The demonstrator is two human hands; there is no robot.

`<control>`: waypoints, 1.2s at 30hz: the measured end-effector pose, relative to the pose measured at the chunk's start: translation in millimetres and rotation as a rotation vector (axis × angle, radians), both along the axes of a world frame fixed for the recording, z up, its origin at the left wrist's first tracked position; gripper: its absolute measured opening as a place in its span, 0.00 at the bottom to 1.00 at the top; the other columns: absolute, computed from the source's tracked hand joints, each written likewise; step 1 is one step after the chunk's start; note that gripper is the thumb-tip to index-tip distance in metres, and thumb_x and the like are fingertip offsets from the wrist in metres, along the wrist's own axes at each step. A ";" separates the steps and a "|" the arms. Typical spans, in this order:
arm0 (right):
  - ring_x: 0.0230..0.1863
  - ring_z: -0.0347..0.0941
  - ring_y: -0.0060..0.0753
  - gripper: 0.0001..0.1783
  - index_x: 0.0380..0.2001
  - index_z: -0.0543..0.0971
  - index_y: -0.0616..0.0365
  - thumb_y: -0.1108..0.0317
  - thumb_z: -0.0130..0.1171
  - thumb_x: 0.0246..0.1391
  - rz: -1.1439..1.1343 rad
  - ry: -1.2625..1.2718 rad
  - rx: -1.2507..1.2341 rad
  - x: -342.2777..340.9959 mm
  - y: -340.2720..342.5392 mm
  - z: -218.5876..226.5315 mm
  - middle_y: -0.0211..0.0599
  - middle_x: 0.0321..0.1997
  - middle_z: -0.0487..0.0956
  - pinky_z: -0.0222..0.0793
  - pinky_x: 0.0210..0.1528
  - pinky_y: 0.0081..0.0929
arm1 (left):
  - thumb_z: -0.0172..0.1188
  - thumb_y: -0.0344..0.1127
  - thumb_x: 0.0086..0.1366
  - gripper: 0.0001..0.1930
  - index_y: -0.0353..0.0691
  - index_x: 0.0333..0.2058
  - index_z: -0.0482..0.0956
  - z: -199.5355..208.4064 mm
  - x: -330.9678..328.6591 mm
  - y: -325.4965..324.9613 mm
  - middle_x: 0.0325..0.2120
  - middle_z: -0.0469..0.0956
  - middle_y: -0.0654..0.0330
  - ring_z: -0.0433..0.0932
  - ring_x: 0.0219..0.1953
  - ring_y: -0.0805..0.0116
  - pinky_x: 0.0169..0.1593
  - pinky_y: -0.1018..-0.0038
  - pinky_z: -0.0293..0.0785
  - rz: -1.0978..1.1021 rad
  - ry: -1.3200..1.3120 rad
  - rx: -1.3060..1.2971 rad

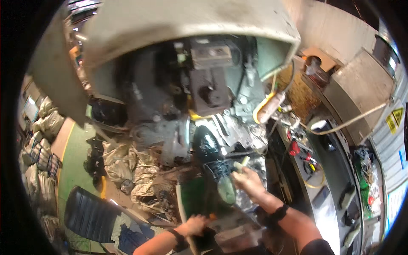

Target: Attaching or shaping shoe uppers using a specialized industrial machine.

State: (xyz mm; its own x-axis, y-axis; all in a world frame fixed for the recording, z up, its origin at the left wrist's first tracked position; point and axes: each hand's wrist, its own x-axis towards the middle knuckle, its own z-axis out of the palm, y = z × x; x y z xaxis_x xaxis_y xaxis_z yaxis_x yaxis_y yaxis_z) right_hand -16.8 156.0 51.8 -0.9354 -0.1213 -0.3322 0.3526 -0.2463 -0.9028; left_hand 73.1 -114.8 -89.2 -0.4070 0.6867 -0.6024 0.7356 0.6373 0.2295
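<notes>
A shoe with a glossy black toe (205,142) and dark laces lies in front of the machine, toe pointing away from me. A pale green block (227,191), perhaps part of a shoe last, fills its heel end. My right hand (250,185) is beside the laces, its fingers closed round a short pale, light-green stick (242,163). Whether the stick touches the shoe I cannot tell. My left hand (197,225) is lower, near the rim of a dark green-lined bin or panel (187,197). Motion smears its fingers, and a small orange spot shows beside them.
The pale machine hood (191,19) arches over the metal working parts. A yellow-and-white control handle (269,107) hangs at the right. Metal trays with tools (312,165) run alongside. Crumpled tan sacks (144,174) and a black chair back (91,214) are to the left.
</notes>
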 end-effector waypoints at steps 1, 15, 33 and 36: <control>0.37 0.73 0.20 0.40 0.68 0.55 0.66 0.65 0.62 0.61 0.053 -0.014 0.019 1.3 -8.9 2.3 0.36 0.42 0.81 0.72 0.39 0.20 | 0.58 0.41 0.63 0.19 0.46 0.51 0.78 -23.6 21.6 -13.5 0.59 0.68 0.53 0.67 0.61 0.50 0.56 0.52 0.71 0.007 0.078 0.037; 0.36 0.80 0.28 0.15 0.34 0.83 0.66 0.62 0.59 0.63 -0.170 0.413 0.326 117.2 22.1 57.9 0.42 0.35 0.84 0.76 0.44 0.29 | 0.72 0.44 0.48 0.25 0.42 0.46 0.82 237.0 92.4 -54.2 0.34 0.82 0.57 0.79 0.35 0.58 0.45 0.64 0.76 0.537 0.268 0.951; 0.60 0.72 0.36 0.38 0.67 0.64 0.59 0.62 0.66 0.55 -0.767 1.040 0.843 396.1 150.1 80.2 0.44 0.63 0.73 0.67 0.63 0.33 | 0.63 0.46 0.62 0.25 0.30 0.49 0.76 280.9 121.0 300.4 0.49 0.77 0.50 0.77 0.51 0.59 0.55 0.63 0.72 1.088 -0.992 1.444; 0.59 0.71 0.29 0.41 0.66 0.65 0.62 0.64 0.70 0.51 -1.078 0.504 0.338 493.1 208.3 77.8 0.40 0.59 0.76 0.66 0.63 0.29 | 0.48 0.52 0.69 0.21 0.44 0.51 0.73 231.4 171.5 386.0 0.49 0.76 0.56 0.76 0.47 0.62 0.53 0.59 0.72 0.604 -1.239 1.252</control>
State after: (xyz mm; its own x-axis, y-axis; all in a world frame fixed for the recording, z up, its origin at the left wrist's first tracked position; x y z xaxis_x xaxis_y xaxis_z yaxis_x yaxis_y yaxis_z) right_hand 476.3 364.3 129.6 -0.5374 0.8117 0.2288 -0.2905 0.0766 -0.9538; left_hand 244.5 271.1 142.1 -0.5142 0.8571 -0.0310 -0.4299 -0.2263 0.8741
